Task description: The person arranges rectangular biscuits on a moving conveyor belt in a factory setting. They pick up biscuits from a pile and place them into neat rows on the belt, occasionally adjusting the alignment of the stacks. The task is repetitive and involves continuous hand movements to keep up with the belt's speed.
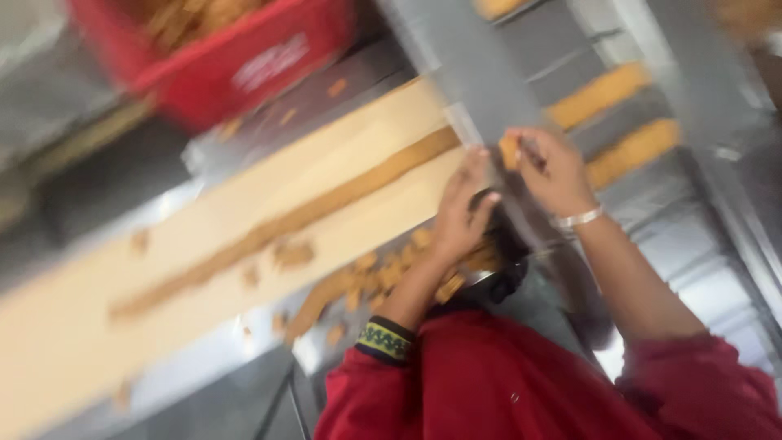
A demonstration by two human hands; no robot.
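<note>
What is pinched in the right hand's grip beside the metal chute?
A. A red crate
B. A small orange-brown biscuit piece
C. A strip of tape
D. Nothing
B: the right hand pinches a small orange-brown biscuit piece at its fingertips, close to the left hand.
</note>
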